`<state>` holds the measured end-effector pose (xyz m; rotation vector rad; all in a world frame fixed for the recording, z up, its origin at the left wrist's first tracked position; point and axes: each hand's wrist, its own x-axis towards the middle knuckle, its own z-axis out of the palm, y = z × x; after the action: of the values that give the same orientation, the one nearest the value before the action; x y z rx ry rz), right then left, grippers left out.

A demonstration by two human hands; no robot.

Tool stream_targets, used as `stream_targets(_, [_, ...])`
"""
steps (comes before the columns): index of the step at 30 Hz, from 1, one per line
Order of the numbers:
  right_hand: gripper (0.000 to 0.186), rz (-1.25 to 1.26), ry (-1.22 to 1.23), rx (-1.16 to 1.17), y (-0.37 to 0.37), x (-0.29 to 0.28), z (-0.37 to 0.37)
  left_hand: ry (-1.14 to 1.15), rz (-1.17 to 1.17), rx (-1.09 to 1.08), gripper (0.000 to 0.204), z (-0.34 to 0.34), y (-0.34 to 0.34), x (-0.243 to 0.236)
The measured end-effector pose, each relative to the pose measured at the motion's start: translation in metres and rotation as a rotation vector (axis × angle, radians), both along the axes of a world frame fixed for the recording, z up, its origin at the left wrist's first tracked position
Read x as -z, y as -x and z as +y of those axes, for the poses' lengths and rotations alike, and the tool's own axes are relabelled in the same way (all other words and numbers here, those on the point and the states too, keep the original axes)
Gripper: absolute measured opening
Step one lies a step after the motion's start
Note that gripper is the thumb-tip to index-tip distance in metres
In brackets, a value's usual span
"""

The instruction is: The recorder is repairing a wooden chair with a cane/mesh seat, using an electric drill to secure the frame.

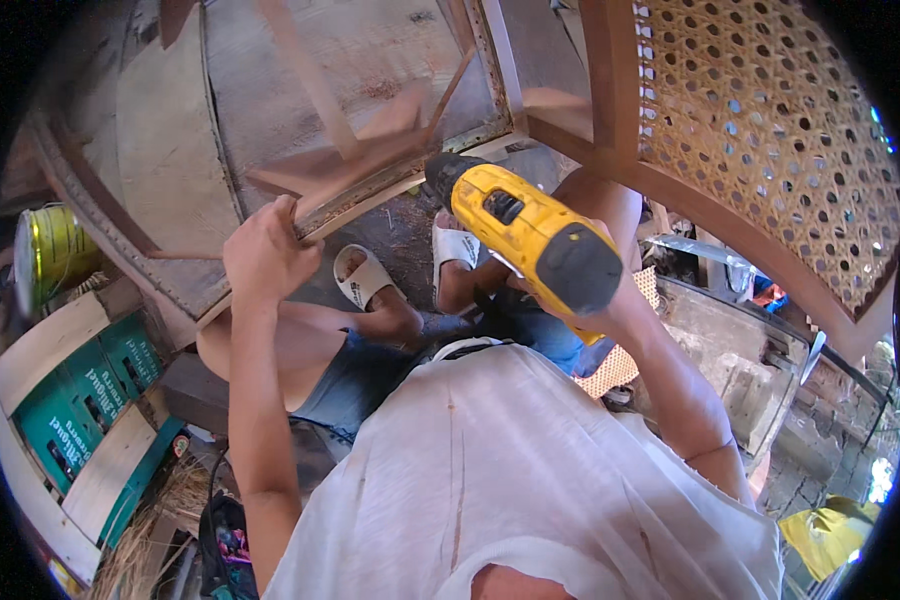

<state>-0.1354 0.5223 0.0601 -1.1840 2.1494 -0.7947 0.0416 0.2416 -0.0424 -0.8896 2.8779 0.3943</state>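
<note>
A yellow and black cordless drill [525,220] is held in my right hand [610,300], whose fingers are mostly hidden behind the drill body. The drill's black chuck points up and left, close to the edge of a wooden frame [370,195]; I cannot tell whether a bit touches the wood. My left hand [268,250] is closed around the near edge of that frame, left of the drill. Small dots run along the frame's rim, around an open middle. To the right stands a wooden frame with a woven cane panel [760,140].
Below the frame are my feet in white slides [365,278]. A green crate with pale slats [80,400] stands at the left, with a yellow tin [60,255] behind it. Old boards [725,360] lie at the right, and a yellow cloth [825,535] at the lower right.
</note>
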Motion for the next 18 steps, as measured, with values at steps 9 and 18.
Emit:
stream_targets(9, [0.035,0.021,-0.056,-0.018,-0.004,-0.015,0.009,-0.022,-0.11,-0.041,0.041,0.0,0.004,-0.004])
stream_targets(18, [0.045,0.036,-0.024,0.056,-0.021,-0.011,0.097,-0.056,-0.168,-0.049,0.055,-0.006,0.005,-0.005])
